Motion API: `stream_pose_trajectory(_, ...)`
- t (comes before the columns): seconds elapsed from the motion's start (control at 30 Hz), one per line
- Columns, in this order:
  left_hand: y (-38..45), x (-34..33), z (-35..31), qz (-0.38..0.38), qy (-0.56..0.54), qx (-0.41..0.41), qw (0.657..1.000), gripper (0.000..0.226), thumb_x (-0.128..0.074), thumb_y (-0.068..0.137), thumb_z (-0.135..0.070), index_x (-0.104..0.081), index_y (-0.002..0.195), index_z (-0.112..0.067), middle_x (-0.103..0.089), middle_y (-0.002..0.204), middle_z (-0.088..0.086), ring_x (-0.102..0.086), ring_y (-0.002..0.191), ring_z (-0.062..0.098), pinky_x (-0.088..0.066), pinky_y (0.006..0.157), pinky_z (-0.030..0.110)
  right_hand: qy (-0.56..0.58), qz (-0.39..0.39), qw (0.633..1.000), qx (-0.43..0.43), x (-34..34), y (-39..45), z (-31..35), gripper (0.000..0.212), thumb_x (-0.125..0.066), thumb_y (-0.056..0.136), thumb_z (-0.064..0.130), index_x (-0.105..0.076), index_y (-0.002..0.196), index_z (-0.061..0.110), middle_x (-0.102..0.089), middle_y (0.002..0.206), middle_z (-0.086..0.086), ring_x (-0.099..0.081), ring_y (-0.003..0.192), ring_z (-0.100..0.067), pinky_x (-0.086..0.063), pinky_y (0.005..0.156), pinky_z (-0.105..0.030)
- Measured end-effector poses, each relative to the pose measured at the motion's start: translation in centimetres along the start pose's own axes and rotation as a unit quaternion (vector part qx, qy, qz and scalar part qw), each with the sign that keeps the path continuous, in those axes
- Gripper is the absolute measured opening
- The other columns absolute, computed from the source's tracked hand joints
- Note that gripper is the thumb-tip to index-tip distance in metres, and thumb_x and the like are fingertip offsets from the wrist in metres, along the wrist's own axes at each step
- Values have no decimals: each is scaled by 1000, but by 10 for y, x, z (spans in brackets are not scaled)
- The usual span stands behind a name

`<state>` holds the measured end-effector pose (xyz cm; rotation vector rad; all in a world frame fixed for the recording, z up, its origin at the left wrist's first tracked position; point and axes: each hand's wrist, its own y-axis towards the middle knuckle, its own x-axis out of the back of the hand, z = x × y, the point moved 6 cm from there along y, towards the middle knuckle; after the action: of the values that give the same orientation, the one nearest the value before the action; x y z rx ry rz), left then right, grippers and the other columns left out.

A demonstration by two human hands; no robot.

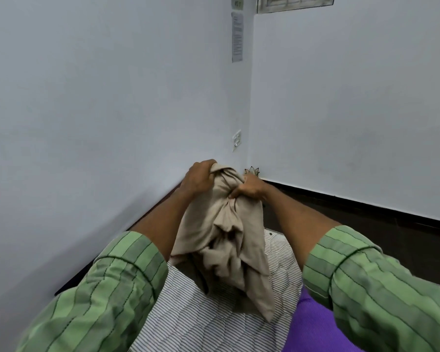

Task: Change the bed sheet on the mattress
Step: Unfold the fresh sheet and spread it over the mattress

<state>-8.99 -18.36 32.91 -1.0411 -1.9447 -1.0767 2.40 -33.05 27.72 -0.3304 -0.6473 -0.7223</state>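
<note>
Gripping one bunched beige sheet (226, 229) — two hands, left hand (200, 177) and right hand (249, 188), fingers curled tight — above one striped mattress (188, 306).

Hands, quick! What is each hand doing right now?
Left hand: grips the top of the bunched beige sheet.
Right hand: grips the same beige sheet, just beside the left.

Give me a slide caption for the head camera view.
Both hands, left hand and right hand, grip a bunched beige sheet above the striped mattress.
</note>
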Motion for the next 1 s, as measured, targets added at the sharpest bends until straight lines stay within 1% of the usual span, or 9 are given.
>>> stream_pose_trajectory(0.1,5,-4,8,51,-27,7,998,61,-54,80,-73,-69,106,-20,-74,98,0,-67,91,20,-52,80,37,75,-129,987,58,27,2,13,24,-76,54,38,-64,63,19,-53,60,13,-48,61,-8,-40,60,-34)
stream_pose_trajectory(0.27,8,-30,21,96,-6,23,995,109,-78,42,-92,-68,115,-11,-75,106,9,-71,96,23,-58,84,44,-195,-301,929,97,65,-14,62,20,-61,66,33,-51,63,16,-65,69,-1,-58,68,-29,-45,60,-32)
stream_pose_trajectory(0.43,0,-49,57,111,-129,130,977,74,-94,50,-67,-72,96,-14,-74,94,-1,-68,86,21,-55,79,40,-231,-357,905,30,96,-14,49,21,-55,67,40,-57,71,20,-69,86,-5,-68,86,-33,-50,75,-36)
stream_pose_trajectory(0.53,-1,-20,41,-21,-116,136,984,23,-70,82,-34,-68,99,-18,-72,94,2,-65,88,25,-52,79,37,-250,-340,906,-44,109,-9,25,33,-63,72,42,-71,94,19,-64,108,-7,-65,100,-33,-52,89,-42)
stream_pose_trajectory(0.63,2,15,10,-118,-34,95,988,29,-61,82,-23,-53,109,-27,-65,91,-2,-56,80,24,-46,74,35,-306,-277,907,-86,103,-4,3,41,-69,81,41,-68,113,16,-60,121,-10,-60,112,-34,-47,93,-44)
stream_pose_trajectory(0.77,15,24,-25,-74,122,-34,989,42,-62,74,-18,-48,112,-28,-67,94,-2,-63,83,32,-41,69,34,-320,-216,910,-149,93,-5,-26,51,-69,83,42,-63,128,17,-59,130,-12,-54,122,-34,-43,98,-45)
stream_pose_trajectory(0.9,27,24,-32,-69,64,-25,995,44,-59,69,-16,-55,109,-33,-70,98,-3,-64,90,31,-38,69,33,-145,-105,983,51,58,7,0,113,-96,52,54,-43,148,29,-55,146,-3,-51,131,-25,-41,108,-42)
stream_pose_trajectory(0.93,29,20,-37,-58,61,-33,996,44,-59,68,-16,-57,109,-33,-70,99,-4,-64,92,30,-38,70,32,-97,-95,987,88,48,10,10,111,-97,52,51,-42,148,34,-58,143,0,-54,127,-20,-42,107,-38)
stream_pose_trajectory(1.0,28,12,-45,-43,64,-56,995,43,-62,68,-16,-61,108,-33,-71,101,-6,-64,93,27,-40,70,31,-29,-91,990,104,34,12,29,59,-83,65,37,-60,119,40,-69,116,3,-64,109,-21,-50,96,-39)
